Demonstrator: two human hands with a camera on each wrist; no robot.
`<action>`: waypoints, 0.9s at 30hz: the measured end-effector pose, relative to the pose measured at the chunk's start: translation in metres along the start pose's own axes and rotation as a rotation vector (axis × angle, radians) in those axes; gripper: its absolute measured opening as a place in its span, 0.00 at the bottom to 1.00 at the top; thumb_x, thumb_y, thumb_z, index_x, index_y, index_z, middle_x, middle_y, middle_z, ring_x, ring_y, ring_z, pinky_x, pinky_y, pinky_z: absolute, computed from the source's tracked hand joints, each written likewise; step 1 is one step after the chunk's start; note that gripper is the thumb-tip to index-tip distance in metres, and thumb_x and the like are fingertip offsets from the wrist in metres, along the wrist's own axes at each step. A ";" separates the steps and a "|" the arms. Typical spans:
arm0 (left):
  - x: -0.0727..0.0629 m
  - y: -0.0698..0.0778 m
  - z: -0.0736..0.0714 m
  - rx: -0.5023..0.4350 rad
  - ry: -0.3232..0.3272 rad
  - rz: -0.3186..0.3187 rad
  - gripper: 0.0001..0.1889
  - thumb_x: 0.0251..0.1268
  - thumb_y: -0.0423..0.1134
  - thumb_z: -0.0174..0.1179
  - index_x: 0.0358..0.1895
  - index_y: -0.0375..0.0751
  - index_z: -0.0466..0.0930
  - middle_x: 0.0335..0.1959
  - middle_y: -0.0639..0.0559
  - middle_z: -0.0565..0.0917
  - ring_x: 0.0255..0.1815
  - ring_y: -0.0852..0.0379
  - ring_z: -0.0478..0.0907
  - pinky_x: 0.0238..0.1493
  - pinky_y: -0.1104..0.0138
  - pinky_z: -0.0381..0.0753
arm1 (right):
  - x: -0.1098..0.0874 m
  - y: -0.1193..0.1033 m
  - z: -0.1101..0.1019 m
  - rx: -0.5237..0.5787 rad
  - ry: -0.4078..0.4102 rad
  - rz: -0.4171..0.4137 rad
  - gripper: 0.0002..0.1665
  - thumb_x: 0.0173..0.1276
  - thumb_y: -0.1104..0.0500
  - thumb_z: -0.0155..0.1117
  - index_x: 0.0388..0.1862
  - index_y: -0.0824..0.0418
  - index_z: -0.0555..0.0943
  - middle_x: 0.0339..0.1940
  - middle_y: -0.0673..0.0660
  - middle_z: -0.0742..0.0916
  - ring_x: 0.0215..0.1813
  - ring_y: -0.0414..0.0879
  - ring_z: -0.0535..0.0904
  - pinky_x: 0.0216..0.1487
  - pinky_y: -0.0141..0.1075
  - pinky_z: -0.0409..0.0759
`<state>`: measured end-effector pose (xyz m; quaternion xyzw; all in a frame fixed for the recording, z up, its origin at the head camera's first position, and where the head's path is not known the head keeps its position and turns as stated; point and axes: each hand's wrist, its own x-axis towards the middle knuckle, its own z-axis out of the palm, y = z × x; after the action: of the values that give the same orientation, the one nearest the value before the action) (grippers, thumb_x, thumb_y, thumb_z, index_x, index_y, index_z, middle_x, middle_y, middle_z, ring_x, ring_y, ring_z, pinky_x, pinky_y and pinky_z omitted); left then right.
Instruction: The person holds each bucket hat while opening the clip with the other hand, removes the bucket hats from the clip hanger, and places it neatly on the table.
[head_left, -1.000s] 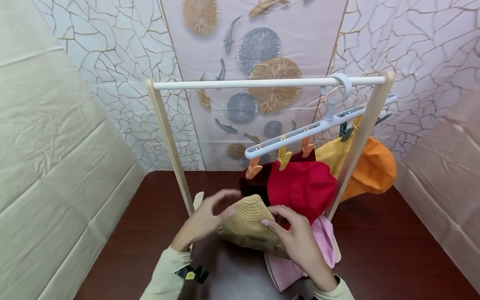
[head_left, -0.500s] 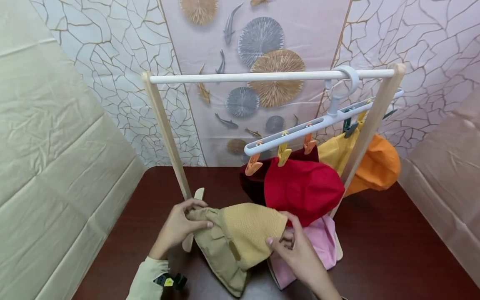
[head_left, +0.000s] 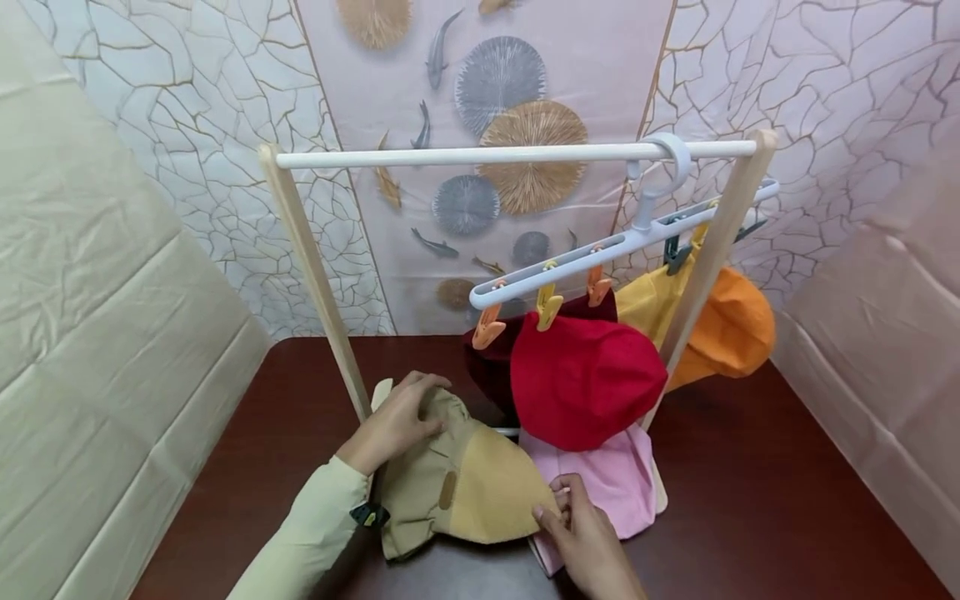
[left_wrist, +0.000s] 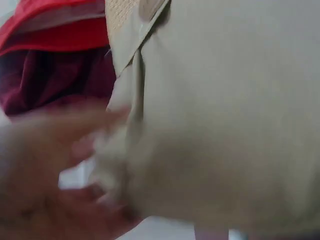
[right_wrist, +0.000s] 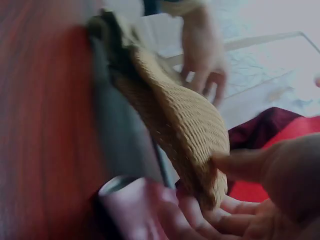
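A khaki cap (head_left: 423,475) with a yellowish woven brim (head_left: 498,487) and a small brown patch lies tilted between both hands, low at the rack's left part. My left hand (head_left: 397,421) grips the cloth crown at its upper left; its fingers blur in the left wrist view. My right hand (head_left: 585,533) pinches the tip of the brim, thumb on one face and fingers on the other, as the right wrist view shows. A pink cloth piece (head_left: 600,483) lies behind the right hand. Red and maroon headwear (head_left: 588,383) hangs just beyond the brim.
A wooden rack with a white rod (head_left: 465,157) stands on the dark red table (head_left: 750,500). From the rod hangs a pale blue clip hanger (head_left: 577,262) with coloured clips. Its right end bears a yellow and orange hat (head_left: 723,325). Fabric walls close off both sides.
The cap has turned and flattened, its brim now pointing right and towards me. My left hand has shifted its hold to the crown's top. My right hand has lowered with the brim tip.
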<state>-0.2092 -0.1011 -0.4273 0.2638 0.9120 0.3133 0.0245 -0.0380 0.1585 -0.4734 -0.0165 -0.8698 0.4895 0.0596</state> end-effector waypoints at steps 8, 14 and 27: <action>-0.045 0.023 0.009 0.254 -0.206 0.027 0.47 0.59 0.60 0.76 0.79 0.49 0.69 0.81 0.30 0.60 0.81 0.27 0.55 0.71 0.28 0.62 | 0.001 0.021 0.026 -0.518 0.236 -0.430 0.31 0.55 0.65 0.81 0.58 0.64 0.81 0.53 0.66 0.82 0.49 0.63 0.82 0.45 0.56 0.84; -0.084 0.045 0.041 0.448 -0.211 0.081 0.49 0.54 0.72 0.72 0.80 0.62 0.68 0.80 0.38 0.65 0.79 0.31 0.62 0.66 0.31 0.71 | 0.004 0.018 0.033 -0.592 0.046 -0.422 0.40 0.56 0.57 0.83 0.68 0.58 0.78 0.65 0.68 0.80 0.55 0.67 0.81 0.43 0.57 0.86; -0.089 0.027 0.064 0.519 -0.192 0.082 0.46 0.52 0.60 0.80 0.78 0.69 0.70 0.78 0.41 0.69 0.73 0.34 0.70 0.61 0.37 0.77 | -0.001 0.030 0.059 -0.918 -0.050 -0.413 0.44 0.57 0.39 0.76 0.74 0.41 0.75 0.72 0.55 0.79 0.70 0.66 0.74 0.56 0.67 0.76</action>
<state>-0.1064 -0.0915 -0.4732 0.3266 0.9437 0.0434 0.0297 -0.0445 0.1240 -0.5290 0.1431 -0.9817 0.0345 0.1208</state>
